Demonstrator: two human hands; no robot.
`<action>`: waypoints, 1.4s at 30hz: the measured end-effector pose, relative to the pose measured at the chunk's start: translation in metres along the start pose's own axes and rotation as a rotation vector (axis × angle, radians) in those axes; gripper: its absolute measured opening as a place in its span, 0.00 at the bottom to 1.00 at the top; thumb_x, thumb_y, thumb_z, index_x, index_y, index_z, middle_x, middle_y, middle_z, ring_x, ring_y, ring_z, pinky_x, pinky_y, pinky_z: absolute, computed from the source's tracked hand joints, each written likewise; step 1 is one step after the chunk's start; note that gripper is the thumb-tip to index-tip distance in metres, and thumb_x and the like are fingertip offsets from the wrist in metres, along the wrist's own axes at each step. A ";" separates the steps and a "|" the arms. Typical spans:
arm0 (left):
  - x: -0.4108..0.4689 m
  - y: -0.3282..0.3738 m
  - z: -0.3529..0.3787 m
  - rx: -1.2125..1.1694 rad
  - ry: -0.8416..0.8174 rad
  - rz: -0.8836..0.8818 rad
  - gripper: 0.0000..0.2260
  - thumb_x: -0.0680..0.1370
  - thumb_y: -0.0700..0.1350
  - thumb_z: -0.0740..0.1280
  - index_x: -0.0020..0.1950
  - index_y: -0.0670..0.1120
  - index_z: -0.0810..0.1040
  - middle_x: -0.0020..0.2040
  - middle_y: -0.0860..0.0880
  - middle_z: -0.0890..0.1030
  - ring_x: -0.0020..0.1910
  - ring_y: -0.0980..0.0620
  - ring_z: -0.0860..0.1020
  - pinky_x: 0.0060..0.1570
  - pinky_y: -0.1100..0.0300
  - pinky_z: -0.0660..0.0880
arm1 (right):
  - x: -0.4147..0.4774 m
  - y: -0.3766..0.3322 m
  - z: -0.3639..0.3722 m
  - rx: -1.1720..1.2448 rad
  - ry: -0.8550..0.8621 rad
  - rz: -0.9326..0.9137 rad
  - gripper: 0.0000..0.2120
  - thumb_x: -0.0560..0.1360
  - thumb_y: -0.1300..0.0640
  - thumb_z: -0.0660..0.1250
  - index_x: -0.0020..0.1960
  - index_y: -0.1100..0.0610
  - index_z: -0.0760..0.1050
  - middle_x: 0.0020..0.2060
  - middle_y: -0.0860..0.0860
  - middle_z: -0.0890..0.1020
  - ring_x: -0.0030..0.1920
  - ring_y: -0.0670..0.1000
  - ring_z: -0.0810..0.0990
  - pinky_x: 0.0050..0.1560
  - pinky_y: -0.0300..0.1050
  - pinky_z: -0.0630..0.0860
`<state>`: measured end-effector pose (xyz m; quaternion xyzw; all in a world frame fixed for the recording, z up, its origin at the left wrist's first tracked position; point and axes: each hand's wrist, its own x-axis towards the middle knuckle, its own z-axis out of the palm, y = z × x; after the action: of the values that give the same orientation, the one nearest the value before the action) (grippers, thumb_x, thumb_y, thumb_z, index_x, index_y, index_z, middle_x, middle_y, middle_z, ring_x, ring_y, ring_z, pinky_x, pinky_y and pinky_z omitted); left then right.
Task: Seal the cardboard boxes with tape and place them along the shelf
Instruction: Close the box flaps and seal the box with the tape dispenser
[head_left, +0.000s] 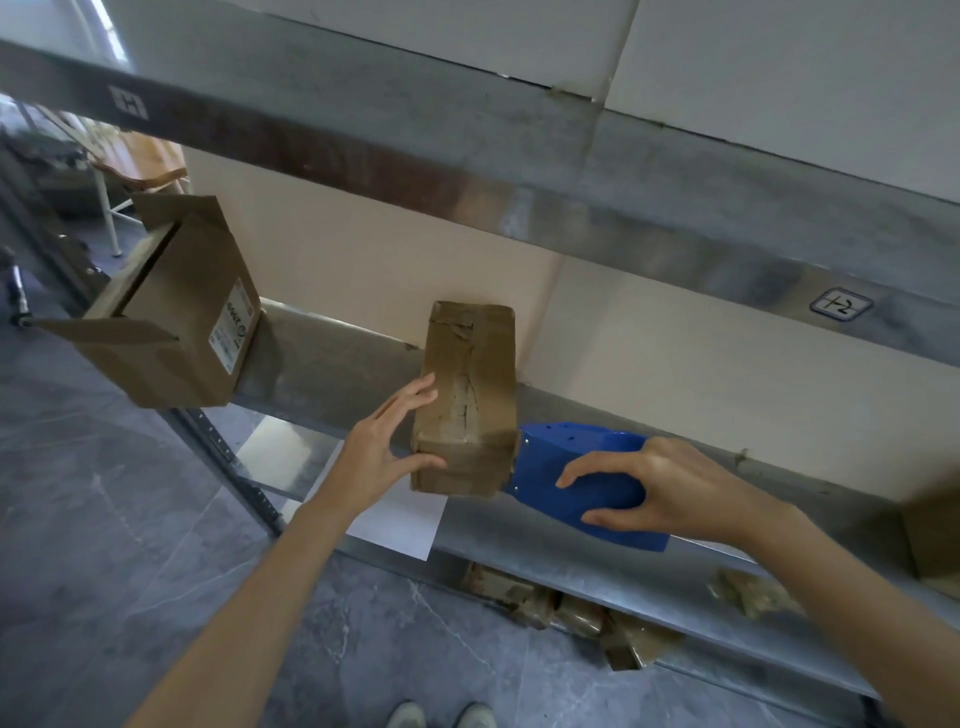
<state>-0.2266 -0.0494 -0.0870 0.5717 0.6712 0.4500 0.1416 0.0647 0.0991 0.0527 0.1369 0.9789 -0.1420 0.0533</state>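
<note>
box (467, 395): on the shelf (675, 571), near its front edge, wrapped in brown tape;
left hand (387, 452): grip slack; straight fingers steady the box's side;
right hand (670, 488): grip curled round the blue tape dispenser (571, 467), its nose touching the box;
risk: a hard pull may drag the box off the shelf

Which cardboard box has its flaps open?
The left box with the white label; its flaps stick out open. The middle box, beside the blue tape dispenser, is taped shut.

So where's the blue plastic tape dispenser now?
Right of centre in the head view, the right hand grips the blue plastic tape dispenser, its front against the taped brown cardboard box on the grey metal shelf.
</note>
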 end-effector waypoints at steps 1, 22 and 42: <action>0.000 0.000 0.000 0.004 0.003 0.004 0.36 0.69 0.51 0.77 0.74 0.49 0.69 0.76 0.58 0.65 0.75 0.62 0.63 0.73 0.59 0.64 | -0.005 0.003 -0.003 -0.004 0.001 0.011 0.15 0.75 0.43 0.69 0.60 0.35 0.74 0.35 0.29 0.75 0.29 0.43 0.71 0.33 0.30 0.65; 0.000 -0.005 0.001 0.012 0.015 0.053 0.34 0.68 0.49 0.77 0.72 0.46 0.71 0.76 0.54 0.67 0.74 0.63 0.64 0.72 0.67 0.61 | -0.033 0.006 0.002 0.040 0.053 0.064 0.17 0.72 0.46 0.73 0.59 0.35 0.75 0.38 0.25 0.75 0.27 0.47 0.72 0.33 0.28 0.66; 0.000 0.002 0.001 -0.017 0.017 0.022 0.35 0.67 0.51 0.78 0.71 0.47 0.71 0.76 0.55 0.68 0.75 0.59 0.65 0.73 0.56 0.63 | -0.018 0.019 0.024 -0.069 0.040 0.173 0.15 0.75 0.42 0.68 0.62 0.34 0.72 0.31 0.40 0.76 0.32 0.40 0.73 0.33 0.30 0.64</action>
<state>-0.2247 -0.0493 -0.0855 0.5740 0.6623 0.4620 0.1357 0.0883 0.1048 0.0273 0.2219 0.9686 -0.1002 0.0504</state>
